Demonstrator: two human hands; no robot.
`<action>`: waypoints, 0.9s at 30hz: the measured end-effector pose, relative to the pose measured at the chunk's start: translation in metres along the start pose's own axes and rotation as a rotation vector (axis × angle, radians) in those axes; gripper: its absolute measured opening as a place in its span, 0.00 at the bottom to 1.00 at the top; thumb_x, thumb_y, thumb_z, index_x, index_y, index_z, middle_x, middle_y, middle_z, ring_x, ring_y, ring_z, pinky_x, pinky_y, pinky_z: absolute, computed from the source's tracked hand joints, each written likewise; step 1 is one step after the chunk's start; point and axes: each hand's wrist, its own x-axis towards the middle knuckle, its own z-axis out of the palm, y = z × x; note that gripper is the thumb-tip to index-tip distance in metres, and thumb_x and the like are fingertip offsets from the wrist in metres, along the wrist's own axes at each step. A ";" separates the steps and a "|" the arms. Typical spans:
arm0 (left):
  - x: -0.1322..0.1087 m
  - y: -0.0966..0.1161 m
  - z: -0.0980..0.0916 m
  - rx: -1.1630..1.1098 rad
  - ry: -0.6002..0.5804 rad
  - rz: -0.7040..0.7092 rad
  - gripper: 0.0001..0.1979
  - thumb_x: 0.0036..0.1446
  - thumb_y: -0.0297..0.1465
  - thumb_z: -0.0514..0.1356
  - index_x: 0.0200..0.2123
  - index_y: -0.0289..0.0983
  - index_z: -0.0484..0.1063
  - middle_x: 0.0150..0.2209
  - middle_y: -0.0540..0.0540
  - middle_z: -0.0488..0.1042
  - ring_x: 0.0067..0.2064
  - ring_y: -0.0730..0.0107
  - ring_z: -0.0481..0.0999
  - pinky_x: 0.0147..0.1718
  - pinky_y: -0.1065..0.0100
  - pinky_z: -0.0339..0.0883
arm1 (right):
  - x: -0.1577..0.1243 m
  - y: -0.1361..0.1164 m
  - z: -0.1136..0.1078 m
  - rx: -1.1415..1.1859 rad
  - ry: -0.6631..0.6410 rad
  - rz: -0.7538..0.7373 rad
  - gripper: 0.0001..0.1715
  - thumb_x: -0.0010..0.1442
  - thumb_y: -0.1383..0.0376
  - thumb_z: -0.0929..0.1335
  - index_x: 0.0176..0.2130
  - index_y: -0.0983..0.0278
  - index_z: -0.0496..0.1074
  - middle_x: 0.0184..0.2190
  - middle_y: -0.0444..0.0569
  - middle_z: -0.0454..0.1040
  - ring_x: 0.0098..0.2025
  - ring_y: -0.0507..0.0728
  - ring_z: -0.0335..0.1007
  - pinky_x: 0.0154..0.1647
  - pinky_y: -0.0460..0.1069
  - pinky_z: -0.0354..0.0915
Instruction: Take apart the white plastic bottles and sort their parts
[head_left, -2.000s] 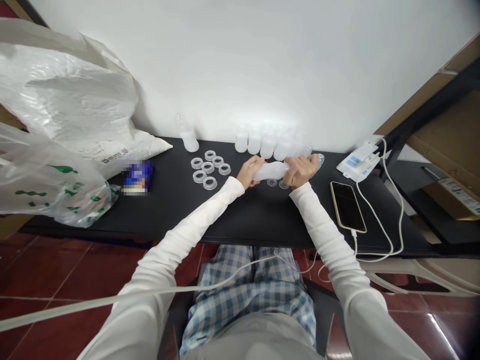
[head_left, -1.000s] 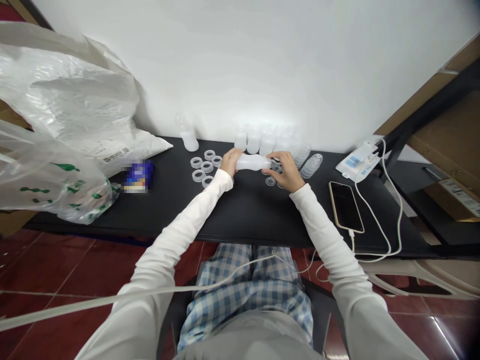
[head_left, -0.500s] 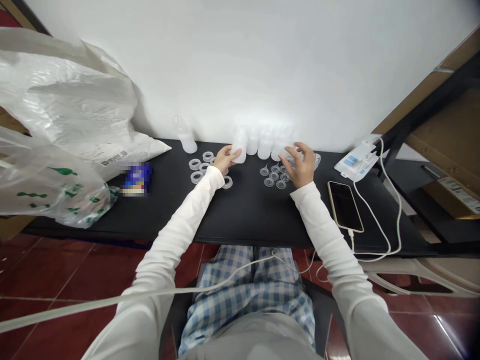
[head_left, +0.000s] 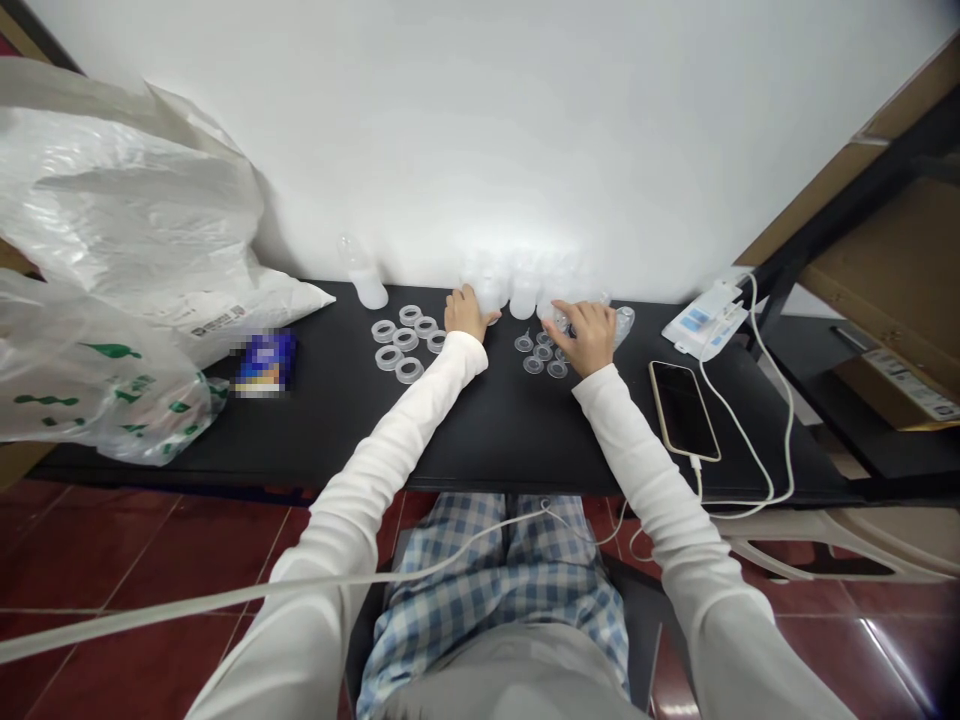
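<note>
The bottle (head_left: 489, 294) that both hands held lying between them two seconds ago now stands upright at the left end of the row (head_left: 534, 288) by the wall. The left hand (head_left: 466, 312) has stayed with it, fingers curled and touching its base; whether they grip it cannot be told. The right hand (head_left: 587, 336) has dropped from the bottle to the teats (head_left: 538, 352), which lie on the table (head_left: 495, 430) between the two hands. Its fingers are bent down over the far teats, and it is unclear whether they pinch one. Rings (head_left: 405, 340) lie just left of the left hand. Stacked caps (head_left: 623, 321) sit just right of the right hand, with a phone (head_left: 682, 410) further right and nearer the person.
</note>
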 end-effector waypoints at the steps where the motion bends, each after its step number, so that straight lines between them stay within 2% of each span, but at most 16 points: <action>1: 0.000 0.003 0.001 -0.001 0.005 -0.024 0.28 0.41 0.35 0.75 0.41 0.36 0.64 0.50 0.31 0.68 0.61 0.35 0.64 0.59 0.43 0.59 | 0.000 -0.002 0.001 0.006 -0.006 -0.005 0.25 0.67 0.46 0.61 0.47 0.59 0.75 0.32 0.50 0.74 0.39 0.60 0.68 0.47 0.57 0.60; 3: -0.003 0.009 -0.001 -0.007 0.006 -0.079 0.32 0.42 0.35 0.75 0.46 0.32 0.64 0.53 0.27 0.65 0.61 0.34 0.65 0.58 0.43 0.60 | 0.000 -0.005 0.001 0.025 -0.012 -0.003 0.26 0.68 0.46 0.59 0.45 0.60 0.75 0.31 0.50 0.74 0.38 0.60 0.68 0.46 0.56 0.60; 5: -0.012 0.014 -0.006 -0.037 0.046 -0.068 0.36 0.43 0.33 0.75 0.52 0.29 0.62 0.54 0.25 0.63 0.61 0.35 0.65 0.59 0.45 0.60 | 0.000 -0.009 0.000 0.050 -0.025 0.010 0.27 0.68 0.46 0.58 0.43 0.61 0.75 0.30 0.50 0.73 0.36 0.59 0.68 0.45 0.56 0.60; 7: -0.027 0.020 -0.015 -0.108 0.088 0.031 0.34 0.47 0.33 0.73 0.53 0.31 0.63 0.54 0.28 0.64 0.59 0.43 0.68 0.60 0.49 0.61 | -0.001 -0.015 -0.002 0.086 -0.048 0.015 0.27 0.69 0.47 0.57 0.43 0.62 0.75 0.29 0.49 0.73 0.35 0.59 0.67 0.44 0.55 0.60; 8: -0.036 0.023 -0.020 -0.155 0.070 0.092 0.28 0.51 0.34 0.70 0.52 0.33 0.65 0.53 0.32 0.66 0.55 0.50 0.71 0.59 0.52 0.63 | -0.001 -0.018 -0.002 0.114 -0.061 0.011 0.27 0.70 0.48 0.57 0.44 0.63 0.75 0.29 0.50 0.72 0.35 0.58 0.67 0.44 0.55 0.60; 9: -0.047 0.026 -0.024 -0.206 0.002 0.140 0.21 0.57 0.37 0.66 0.50 0.35 0.67 0.50 0.36 0.69 0.50 0.56 0.74 0.56 0.55 0.67 | -0.002 -0.023 -0.002 0.150 -0.075 0.003 0.27 0.70 0.49 0.57 0.44 0.63 0.75 0.29 0.50 0.73 0.34 0.58 0.67 0.43 0.55 0.61; 10: -0.057 0.029 -0.027 -0.264 -0.116 0.158 0.15 0.62 0.40 0.60 0.47 0.37 0.68 0.46 0.40 0.72 0.44 0.62 0.76 0.51 0.59 0.70 | -0.003 -0.028 -0.002 0.191 -0.086 -0.007 0.27 0.70 0.50 0.56 0.45 0.63 0.74 0.30 0.50 0.73 0.35 0.58 0.67 0.43 0.54 0.61; 12: -0.077 0.035 -0.032 -0.422 -0.396 0.111 0.17 0.66 0.45 0.52 0.46 0.39 0.69 0.39 0.45 0.74 0.35 0.69 0.77 0.39 0.64 0.74 | -0.005 -0.037 0.000 0.279 -0.103 -0.016 0.27 0.71 0.50 0.56 0.46 0.63 0.73 0.32 0.51 0.74 0.36 0.58 0.68 0.44 0.54 0.62; 13: -0.084 0.036 -0.032 -0.494 -0.480 0.070 0.18 0.66 0.46 0.52 0.48 0.40 0.68 0.37 0.46 0.74 0.33 0.71 0.77 0.35 0.66 0.75 | -0.006 -0.042 0.000 0.319 -0.105 -0.007 0.27 0.71 0.50 0.55 0.47 0.63 0.72 0.34 0.51 0.75 0.37 0.57 0.68 0.44 0.54 0.63; 14: -0.090 0.037 -0.033 -0.551 -0.512 0.031 0.19 0.65 0.47 0.53 0.49 0.40 0.67 0.36 0.47 0.75 0.32 0.71 0.78 0.34 0.67 0.75 | -0.007 -0.045 0.001 0.359 -0.105 0.011 0.27 0.71 0.50 0.54 0.48 0.63 0.71 0.36 0.52 0.75 0.38 0.57 0.69 0.44 0.54 0.64; 18: -0.097 0.037 -0.034 -0.648 -0.430 -0.020 0.20 0.62 0.45 0.59 0.51 0.39 0.67 0.38 0.46 0.76 0.39 0.70 0.80 0.41 0.67 0.77 | -0.009 -0.053 0.002 0.549 -0.139 0.083 0.26 0.72 0.50 0.51 0.52 0.62 0.65 0.40 0.52 0.73 0.39 0.56 0.70 0.42 0.53 0.66; 21: -0.093 0.036 -0.036 -0.662 -0.379 0.005 0.19 0.62 0.46 0.58 0.50 0.39 0.67 0.48 0.43 0.75 0.44 0.69 0.79 0.42 0.67 0.77 | -0.009 -0.056 0.001 0.727 -0.224 0.055 0.24 0.71 0.48 0.54 0.51 0.61 0.62 0.34 0.47 0.70 0.33 0.53 0.68 0.34 0.50 0.66; 23: -0.092 0.035 -0.039 -0.669 -0.362 0.016 0.18 0.63 0.46 0.57 0.48 0.40 0.67 0.50 0.43 0.74 0.45 0.70 0.78 0.40 0.68 0.76 | -0.008 -0.059 0.002 0.817 -0.246 0.053 0.22 0.69 0.47 0.58 0.50 0.60 0.60 0.30 0.43 0.66 0.29 0.52 0.65 0.29 0.48 0.64; 27: -0.094 0.031 -0.046 -0.633 -0.352 0.031 0.15 0.63 0.45 0.58 0.44 0.40 0.66 0.38 0.48 0.76 0.37 0.74 0.78 0.35 0.72 0.73 | -0.010 -0.065 0.006 0.905 -0.256 0.086 0.15 0.66 0.53 0.63 0.47 0.59 0.60 0.27 0.39 0.64 0.26 0.50 0.63 0.26 0.46 0.61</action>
